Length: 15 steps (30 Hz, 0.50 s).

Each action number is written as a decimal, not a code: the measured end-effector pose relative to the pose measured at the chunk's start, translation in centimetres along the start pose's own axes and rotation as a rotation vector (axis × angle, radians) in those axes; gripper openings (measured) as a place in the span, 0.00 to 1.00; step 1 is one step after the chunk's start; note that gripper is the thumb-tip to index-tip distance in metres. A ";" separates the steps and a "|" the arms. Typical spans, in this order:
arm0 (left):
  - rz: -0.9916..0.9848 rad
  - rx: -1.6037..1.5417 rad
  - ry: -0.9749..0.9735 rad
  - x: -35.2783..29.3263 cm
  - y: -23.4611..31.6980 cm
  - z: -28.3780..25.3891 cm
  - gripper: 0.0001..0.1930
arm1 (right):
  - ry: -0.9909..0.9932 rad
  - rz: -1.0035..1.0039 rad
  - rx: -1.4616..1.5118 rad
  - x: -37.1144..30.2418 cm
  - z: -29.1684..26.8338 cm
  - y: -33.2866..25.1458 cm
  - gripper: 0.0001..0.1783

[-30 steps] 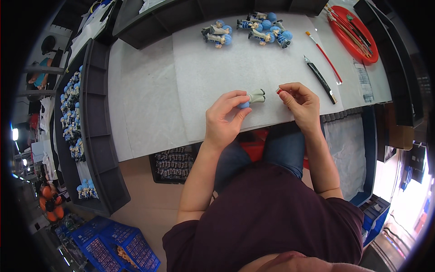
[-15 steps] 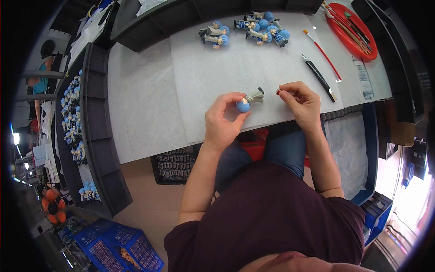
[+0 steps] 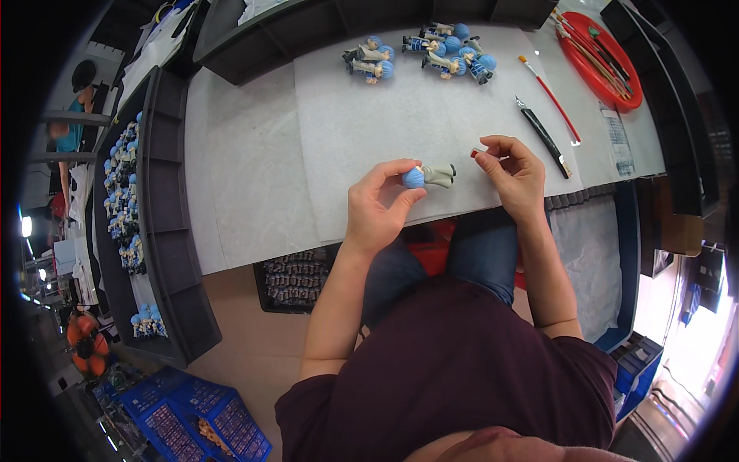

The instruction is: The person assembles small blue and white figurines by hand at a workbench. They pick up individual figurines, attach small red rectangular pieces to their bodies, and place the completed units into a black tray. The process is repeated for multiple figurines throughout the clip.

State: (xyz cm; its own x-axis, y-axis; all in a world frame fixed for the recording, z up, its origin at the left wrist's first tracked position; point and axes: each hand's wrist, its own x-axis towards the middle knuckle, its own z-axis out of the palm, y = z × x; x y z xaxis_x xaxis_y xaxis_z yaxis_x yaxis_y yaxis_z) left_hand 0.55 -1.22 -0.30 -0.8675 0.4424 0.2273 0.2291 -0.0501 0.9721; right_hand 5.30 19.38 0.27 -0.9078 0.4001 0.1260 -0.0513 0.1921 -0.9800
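Between the thumb and fingers of my left hand [image 3: 379, 203] is a small blue-haired figurine [image 3: 436, 176], gripped by its head, its pale legs and dark feet pointing right. My right hand [image 3: 514, 175] pinches a tiny red piece [image 3: 475, 153] between thumb and forefinger, a short way to the right of the figurine's feet. What exactly the red piece is, I cannot make out. Both hands are over the near edge of the white-covered table [image 3: 254, 169]. Farther back lie several similar figurines [image 3: 450, 52] in two loose groups.
Right of my right hand lie a black craft knife [image 3: 545, 138] and a red-handled brush [image 3: 553, 100]. A red dish [image 3: 573, 32] with brushes stands at the far right. Dark trays [image 3: 165, 215] line the left and back; the left one holds many figurines. Blue crates [image 3: 181, 412] sit below left.
The figurine has turned in my left hand, so its legs now show side by side and point more directly right. My right hand has barely moved, still pinching the red piece.
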 end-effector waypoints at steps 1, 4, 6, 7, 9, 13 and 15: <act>-0.013 -0.021 -0.005 0.0 0.0 -0.1 0.17 | 0.012 -0.027 -0.031 0.3 0.0 0.1 0.12; 0.005 -0.060 0.006 0.0 0.2 0.0 0.17 | 0.023 -0.058 -0.093 0.9 0.3 -0.2 0.12; 0.051 -0.055 0.007 0.1 0.2 0.0 0.17 | 0.015 -0.070 -0.091 1.0 0.4 -0.4 0.11; 0.080 -0.037 0.001 0.1 0.0 0.0 0.17 | 0.007 -0.081 -0.071 1.0 0.6 -0.2 0.10; 0.124 -0.012 -0.012 0.1 -0.5 -0.1 0.17 | -0.023 -0.083 -0.042 0.9 0.8 0.0 0.09; 0.107 -0.032 -0.020 0.0 -0.5 -0.1 0.16 | -0.100 -0.046 0.002 0.7 1.0 -0.4 0.06; 0.074 -0.050 -0.019 0.1 -0.3 0.0 0.16 | -0.139 -0.055 0.021 0.8 1.1 -0.6 0.05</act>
State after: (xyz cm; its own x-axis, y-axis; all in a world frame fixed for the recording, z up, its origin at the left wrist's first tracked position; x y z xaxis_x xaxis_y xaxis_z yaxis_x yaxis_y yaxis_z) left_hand 0.41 -1.19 -0.63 -0.8401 0.4531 0.2981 0.2695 -0.1281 0.9544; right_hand 4.16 18.60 0.78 -0.9521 0.2612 0.1588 -0.1102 0.1913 -0.9753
